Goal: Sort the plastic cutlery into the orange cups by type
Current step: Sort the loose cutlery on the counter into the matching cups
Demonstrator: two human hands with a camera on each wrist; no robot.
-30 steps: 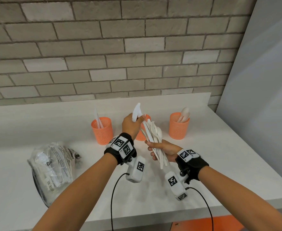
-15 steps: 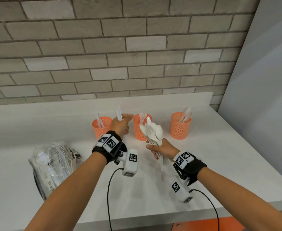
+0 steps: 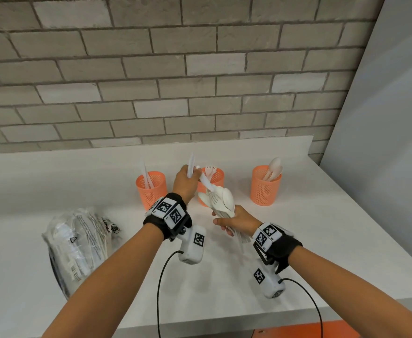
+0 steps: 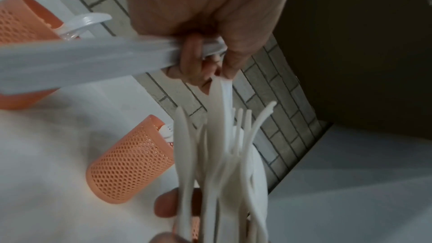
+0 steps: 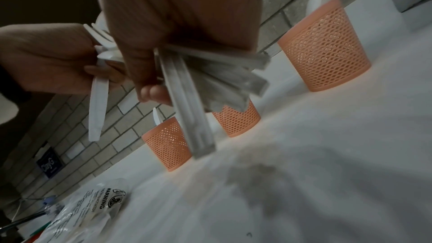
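Upright, blade skyward, white knife (image 3: 190, 164) in left hand (image 3: 185, 182); right hand (image 3: 239, 219) around cutlery bundle (image 3: 220, 203).

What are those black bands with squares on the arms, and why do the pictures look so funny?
A person is sorting plastic cutlery, with a small camera strapped on each wrist and one on the head. The big picture looks down from the head; the two tilted ones look along each hand. The left hand holds a white knife. The right hand grips a bunch of cutlery. On the white counter stand three orange cups: one with knives, one with forks, one with spoons. A plastic bag lies at the left.
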